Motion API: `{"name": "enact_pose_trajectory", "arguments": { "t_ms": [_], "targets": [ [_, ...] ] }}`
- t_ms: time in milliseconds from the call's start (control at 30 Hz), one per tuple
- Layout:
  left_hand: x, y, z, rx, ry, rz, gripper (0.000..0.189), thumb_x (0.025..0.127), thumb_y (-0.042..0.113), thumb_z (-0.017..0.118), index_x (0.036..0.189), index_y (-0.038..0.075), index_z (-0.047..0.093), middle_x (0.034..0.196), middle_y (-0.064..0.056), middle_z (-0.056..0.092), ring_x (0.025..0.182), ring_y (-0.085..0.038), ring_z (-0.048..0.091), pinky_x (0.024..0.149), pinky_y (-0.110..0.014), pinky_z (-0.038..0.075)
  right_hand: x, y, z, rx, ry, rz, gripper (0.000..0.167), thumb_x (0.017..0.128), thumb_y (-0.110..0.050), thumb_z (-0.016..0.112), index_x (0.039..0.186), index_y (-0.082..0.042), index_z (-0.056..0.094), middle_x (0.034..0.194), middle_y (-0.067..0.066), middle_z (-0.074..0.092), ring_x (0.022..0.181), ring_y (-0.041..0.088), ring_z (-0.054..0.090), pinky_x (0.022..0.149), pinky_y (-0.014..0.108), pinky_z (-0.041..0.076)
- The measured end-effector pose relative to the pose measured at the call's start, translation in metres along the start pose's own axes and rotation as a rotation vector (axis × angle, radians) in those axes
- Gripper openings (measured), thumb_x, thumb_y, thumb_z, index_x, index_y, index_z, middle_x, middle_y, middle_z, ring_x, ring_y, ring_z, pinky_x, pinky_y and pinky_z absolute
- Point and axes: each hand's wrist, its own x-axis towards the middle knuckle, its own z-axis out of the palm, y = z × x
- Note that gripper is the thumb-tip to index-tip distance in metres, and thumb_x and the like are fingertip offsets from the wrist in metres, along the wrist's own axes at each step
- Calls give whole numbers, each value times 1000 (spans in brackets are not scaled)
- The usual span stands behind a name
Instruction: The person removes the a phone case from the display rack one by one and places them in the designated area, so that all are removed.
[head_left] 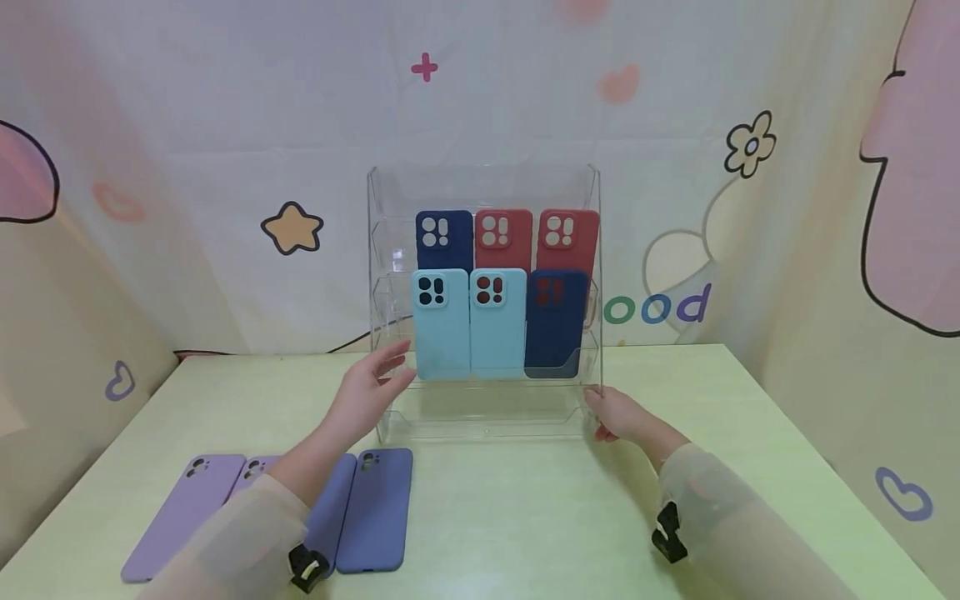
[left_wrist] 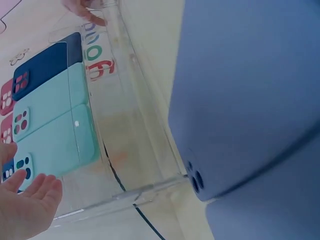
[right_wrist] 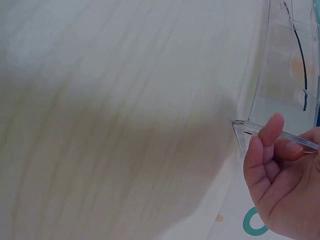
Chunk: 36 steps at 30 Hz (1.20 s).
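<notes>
A clear acrylic display rack [head_left: 487, 429] stands on the table. On its upper tier are a dark blue phone case [head_left: 455, 250] and two red phone cases [head_left: 504, 250]. Two light blue phone cases [head_left: 441, 342] and another dark blue phone case [head_left: 555, 333] fill the tier below. My left hand [head_left: 367, 387] is at the rack's left side, fingers apart and loosely extended, holding nothing. With curled fingers my right hand [right_wrist: 287, 185] grips the lower right edge of the rack's side panel.
On the table [head_left: 510, 517] at front left lie light purple phone cases [head_left: 187, 517] and blue-violet phone cases [head_left: 375, 512], partly hidden by my left arm. A printed cloth backdrop [head_left: 225, 192] hangs behind the rack and along the sides.
</notes>
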Motion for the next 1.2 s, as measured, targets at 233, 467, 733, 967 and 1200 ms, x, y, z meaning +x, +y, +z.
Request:
{"name": "enact_pose_trajectory", "arguments": {
  "t_ms": [233, 467, 733, 967, 1200],
  "targets": [
    [15, 6, 5, 4, 73, -38, 55, 93, 13, 58, 143, 8, 36, 145, -12, 36, 131, -28, 36, 100, -41, 38, -1, -2, 1, -12, -9, -2, 45, 101, -20, 27, 131, 11, 38, 69, 8, 44, 57, 19, 56, 55, 29, 48],
    [26, 7, 14, -133, 91, -76, 57, 94, 11, 55, 145, 7, 29, 146, -14, 33, 132, -27, 34, 100, -38, 37, 2, 0, 0, -14, -5, -12, 46, 101, -21, 27, 133, 11, 36, 69, 9, 45, 55, 17, 54, 53, 28, 47],
    [37, 11, 20, -102, 175, -126, 52, 93, 12, 56, 140, 5, 37, 134, -16, 44, 125, -29, 45, 96, -36, 42, 1, 2, 3, -4, 4, -17, 47, 101, -20, 26, 134, 12, 35, 68, 8, 43, 55, 17, 54, 54, 29, 47],
    [44, 17, 14, 180, 139, -141, 47, 94, 15, 54, 138, 3, 42, 123, -17, 55, 111, -31, 55, 88, -39, 48, -1, 1, 3, 11, 9, 2, 49, 101, -21, 26, 136, 12, 32, 70, 9, 44, 56, 18, 55, 56, 30, 48],
    [51, 22, 8, 263, 93, -134, 34, 95, 16, 53, 126, 4, 56, 112, -15, 61, 105, -30, 57, 86, -41, 48, 1, 4, 2, 11, 18, -8, 45, 101, -20, 27, 131, 12, 38, 68, 8, 44, 55, 17, 54, 56, 30, 49]
  ]
}}
